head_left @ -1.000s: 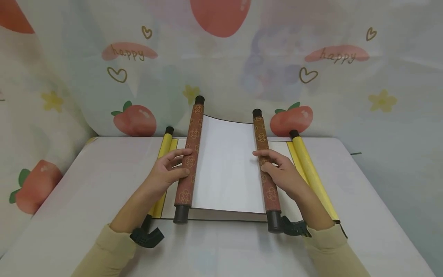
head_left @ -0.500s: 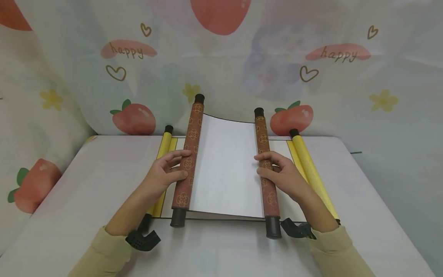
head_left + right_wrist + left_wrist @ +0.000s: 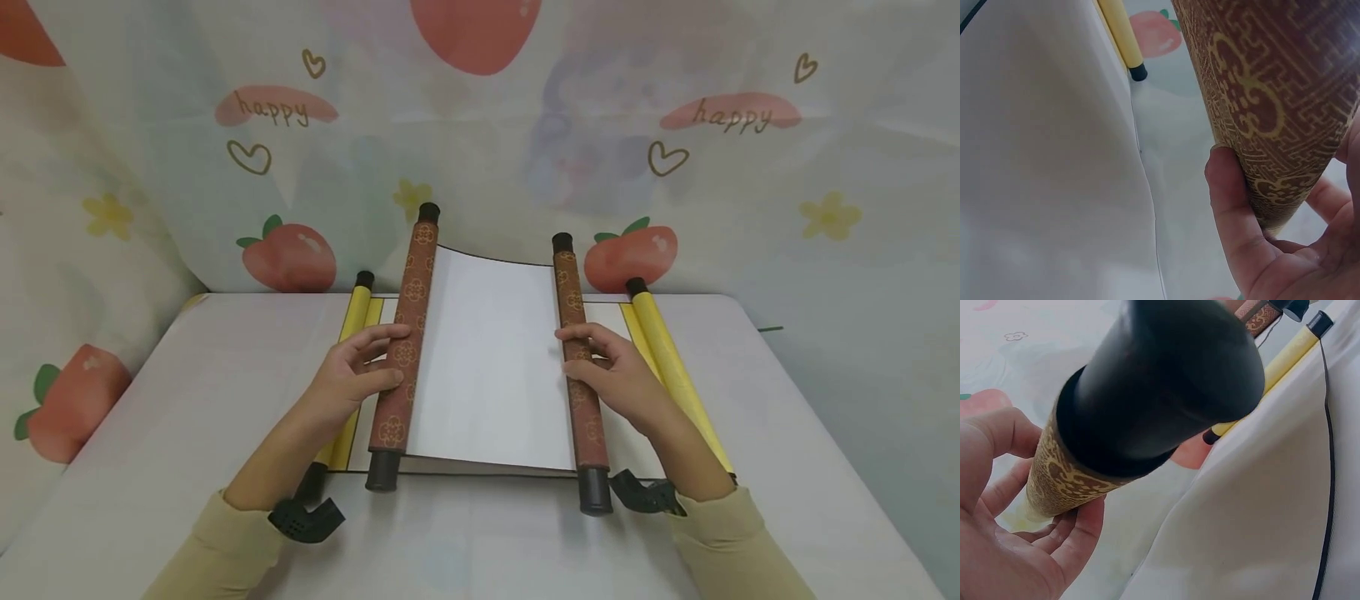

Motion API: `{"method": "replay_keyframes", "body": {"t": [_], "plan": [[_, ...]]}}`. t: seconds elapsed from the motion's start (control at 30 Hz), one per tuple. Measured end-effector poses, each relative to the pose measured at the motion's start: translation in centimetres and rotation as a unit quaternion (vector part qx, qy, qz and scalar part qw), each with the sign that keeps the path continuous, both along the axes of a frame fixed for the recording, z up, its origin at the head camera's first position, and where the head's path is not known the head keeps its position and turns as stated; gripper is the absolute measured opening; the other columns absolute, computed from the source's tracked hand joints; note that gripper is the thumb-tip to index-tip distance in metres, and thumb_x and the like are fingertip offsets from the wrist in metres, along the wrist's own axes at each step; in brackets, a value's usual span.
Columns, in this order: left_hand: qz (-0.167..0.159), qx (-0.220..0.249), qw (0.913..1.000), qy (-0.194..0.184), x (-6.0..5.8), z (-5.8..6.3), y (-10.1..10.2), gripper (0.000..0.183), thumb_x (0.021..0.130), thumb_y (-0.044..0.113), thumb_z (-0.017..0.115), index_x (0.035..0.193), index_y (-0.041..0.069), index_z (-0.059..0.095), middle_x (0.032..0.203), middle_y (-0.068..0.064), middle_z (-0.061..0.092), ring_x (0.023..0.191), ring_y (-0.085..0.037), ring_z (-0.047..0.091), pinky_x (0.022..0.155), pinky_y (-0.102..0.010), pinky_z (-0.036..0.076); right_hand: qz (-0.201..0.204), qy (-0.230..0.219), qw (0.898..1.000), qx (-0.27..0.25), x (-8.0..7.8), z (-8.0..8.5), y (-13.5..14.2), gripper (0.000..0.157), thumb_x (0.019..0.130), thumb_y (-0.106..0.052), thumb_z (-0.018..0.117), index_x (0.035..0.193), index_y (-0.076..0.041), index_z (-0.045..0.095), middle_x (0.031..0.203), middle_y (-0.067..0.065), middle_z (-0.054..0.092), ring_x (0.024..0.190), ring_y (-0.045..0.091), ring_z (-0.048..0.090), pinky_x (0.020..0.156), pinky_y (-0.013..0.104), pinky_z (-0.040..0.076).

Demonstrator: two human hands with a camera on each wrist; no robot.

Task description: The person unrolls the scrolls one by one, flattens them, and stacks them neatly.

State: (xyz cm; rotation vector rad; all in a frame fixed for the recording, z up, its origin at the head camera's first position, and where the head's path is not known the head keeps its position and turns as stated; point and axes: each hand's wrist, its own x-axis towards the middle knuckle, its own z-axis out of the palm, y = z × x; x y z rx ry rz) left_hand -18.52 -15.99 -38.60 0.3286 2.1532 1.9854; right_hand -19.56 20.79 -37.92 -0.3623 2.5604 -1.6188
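A partly unrolled hanging scroll shows a blank white sheet (image 3: 491, 358) between two reddish-brown rollers with gold floral patterns and black end knobs. My left hand (image 3: 341, 379) grips the left roller (image 3: 415, 287), thumb and fingers around its middle. On the other side, my right hand (image 3: 622, 379) holds the right roller (image 3: 572, 292) in the same way. Both rollers tilt, far ends raised over the table. In the left wrist view, a large black knob (image 3: 1166, 381) covers part of the roller. The right wrist view has the thumb (image 3: 1235, 206) against the patterned roller (image 3: 1260, 94).
Beneath lies a second, opened scroll with a yellow left roller (image 3: 356, 312) and a yellow right roller (image 3: 678, 367), flat on the white table (image 3: 465, 550). A cloth backdrop (image 3: 480, 150) with peach prints stands right behind the table.
The left roller has shifted slightly left and toward me; the right one has moved slightly right, so the sheet between is a little wider. Both hands keep their grip.
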Motion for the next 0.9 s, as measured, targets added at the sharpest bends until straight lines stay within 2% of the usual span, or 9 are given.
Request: {"method": "replay_keyframes", "body": {"t": [0.27, 0.53, 0.73, 0.9], "plan": [[0.003, -0.008, 1.0000, 0.001, 0.05, 0.06, -0.02, 0.054, 0.091, 0.004, 0.065, 0.142, 0.014, 0.051, 0.148, -0.007, 0.045, 0.133, -0.035, 0.048, 0.087, -0.029, 0.053, 0.000, 0.004, 1.000, 0.000, -0.04, -0.07, 0.24, 0.032, 0.095, -0.006, 0.058, 0.127, -0.008, 0.060, 0.135, 0.008, 0.056, 0.108, 0.028, 0.055, 0.084, 0.029, 0.050], [0.002, -0.005, 1.0000, 0.005, 0.03, 0.09, -0.18, 0.054, 0.090, 0.003, 0.065, 0.141, 0.014, 0.052, 0.147, -0.006, 0.046, 0.131, -0.034, 0.048, 0.088, -0.030, 0.053, 0.006, -0.006, 1.000, -0.003, -0.01, -0.04, 0.34, 0.033, 0.093, -0.012, 0.067, 0.125, -0.009, 0.060, 0.130, 0.010, 0.057, 0.097, 0.025, 0.057, 0.076, 0.026, 0.050], [0.002, -0.004, 0.9999, 0.010, 0.00, 0.22, -0.35, 0.054, 0.091, 0.003, 0.065, 0.142, 0.013, 0.051, 0.147, -0.007, 0.046, 0.133, -0.034, 0.047, 0.089, -0.029, 0.052, 0.002, -0.006, 1.000, 0.001, -0.04, 0.15, 0.60, 0.033, 0.093, -0.006, 0.061, 0.126, -0.008, 0.060, 0.125, 0.012, 0.057, 0.095, 0.028, 0.056, 0.074, 0.029, 0.051], [0.003, -0.003, 0.9999, 0.014, -0.11, 0.25, -0.46, 0.053, 0.091, 0.003, 0.065, 0.142, 0.013, 0.051, 0.146, -0.007, 0.046, 0.131, -0.034, 0.047, 0.089, -0.029, 0.052, 0.005, -0.001, 1.000, -0.001, -0.22, 0.30, 0.84, 0.034, 0.093, -0.002, 0.056, 0.126, -0.008, 0.060, 0.129, 0.012, 0.057, 0.097, 0.029, 0.054, 0.073, 0.030, 0.050]]}}
